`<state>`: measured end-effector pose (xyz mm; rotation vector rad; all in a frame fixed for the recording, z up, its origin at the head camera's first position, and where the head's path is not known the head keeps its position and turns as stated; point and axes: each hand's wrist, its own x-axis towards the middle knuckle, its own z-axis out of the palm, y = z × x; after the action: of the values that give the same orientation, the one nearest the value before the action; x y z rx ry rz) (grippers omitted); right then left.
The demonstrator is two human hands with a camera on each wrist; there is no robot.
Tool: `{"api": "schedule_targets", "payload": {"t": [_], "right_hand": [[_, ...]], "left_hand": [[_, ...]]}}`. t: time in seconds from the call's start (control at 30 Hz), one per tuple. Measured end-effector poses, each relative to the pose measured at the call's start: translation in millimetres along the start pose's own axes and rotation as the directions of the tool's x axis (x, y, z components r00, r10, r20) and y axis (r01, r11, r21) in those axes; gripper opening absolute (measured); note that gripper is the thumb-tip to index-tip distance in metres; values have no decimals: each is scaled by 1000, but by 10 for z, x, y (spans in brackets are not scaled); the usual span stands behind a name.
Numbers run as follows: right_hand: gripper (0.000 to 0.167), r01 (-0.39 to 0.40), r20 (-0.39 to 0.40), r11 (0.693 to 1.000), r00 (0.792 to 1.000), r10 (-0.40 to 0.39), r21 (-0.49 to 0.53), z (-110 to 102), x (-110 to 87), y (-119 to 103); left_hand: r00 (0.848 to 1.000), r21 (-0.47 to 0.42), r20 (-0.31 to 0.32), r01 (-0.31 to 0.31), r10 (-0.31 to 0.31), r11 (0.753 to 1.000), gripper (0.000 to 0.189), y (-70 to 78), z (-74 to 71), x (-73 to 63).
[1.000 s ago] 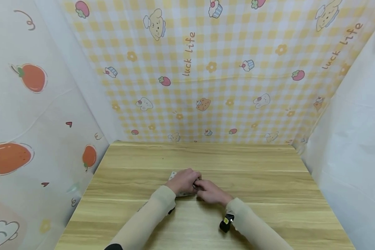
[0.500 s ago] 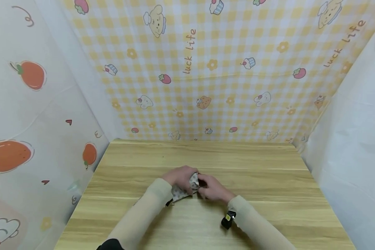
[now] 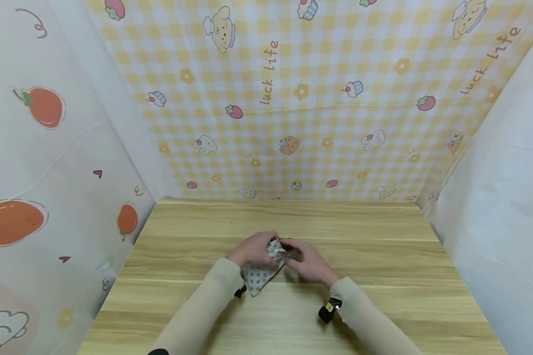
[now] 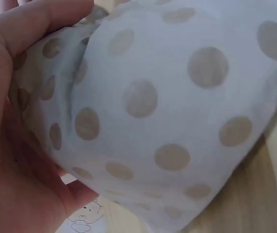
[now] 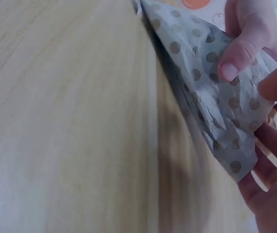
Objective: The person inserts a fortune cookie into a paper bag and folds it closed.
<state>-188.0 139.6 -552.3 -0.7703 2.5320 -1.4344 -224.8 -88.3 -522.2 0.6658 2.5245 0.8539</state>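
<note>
Both hands are on a sheet of white paper with grey-brown polka dots (image 3: 257,277), which is folded and crumpled into a tapering bundle over the table. My left hand (image 3: 254,249) holds it from the left, and in the right wrist view its thumb (image 5: 235,63) presses on the dotted face. On the other side my right hand (image 3: 310,262) grips the gathered end, thumb above and fingers below. In the left wrist view the dotted paper (image 4: 172,102) fills most of the picture. Something brown shows at the gathered end near my right hand; what it is cannot be made out.
A wood-grain table (image 3: 360,236) lies under the hands. Behind it hangs a yellow checked cloth (image 3: 320,123), with a white printed sheet (image 3: 84,162) at the left and a plain white one (image 3: 497,187) at the right. Black wrist cameras (image 3: 329,309) sit below the cuffs.
The dotted paper, mostly covered by my left hand before, has turned so a pointed corner hangs towards me. My right hand has shifted slightly right and its fingers have spread wider round the gathered end.
</note>
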Motion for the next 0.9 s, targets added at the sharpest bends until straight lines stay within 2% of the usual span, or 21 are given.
{"api": "schedule_targets", "payload": {"t": [0.1,0.2,0.27,0.33,0.4,0.5,0.57,0.7,0.9], "right_hand": [[52,14,-95,1000,995,-11,25,-47,-7,-8],[52,28,-201,999,979,-21,32,-87,-2,-10],[55,6,-255,999,967,5,43,-112,-2,-20],[60,-46,-281,996,958,65,75,-122,-1,-33],[67,-111,-279,987,950,141,119,-125,-4,-39],[77,-186,-229,964,946,228,191,-110,0,-50],[80,-209,-189,953,949,252,218,-99,7,-55],[74,-211,-143,946,958,251,245,-90,27,-75],[66,-173,-137,941,966,220,289,-133,59,-75]], "left_hand": [[999,-97,-30,28,-31,995,60,-11,22,-27],[997,-172,-62,43,-54,984,66,-25,39,-53],[994,-217,-90,40,-61,975,68,-28,51,-64],[991,-272,-119,35,-69,962,70,-17,70,-72],[985,-328,-158,17,-72,945,75,0,92,-71],[974,-393,-214,-19,-72,920,87,31,133,-62],[966,-408,-249,-45,-64,912,95,50,160,-50],[965,-489,-258,-94,-41,867,99,82,207,-29],[975,-651,-222,-135,-17,747,91,137,214,-51]]}}
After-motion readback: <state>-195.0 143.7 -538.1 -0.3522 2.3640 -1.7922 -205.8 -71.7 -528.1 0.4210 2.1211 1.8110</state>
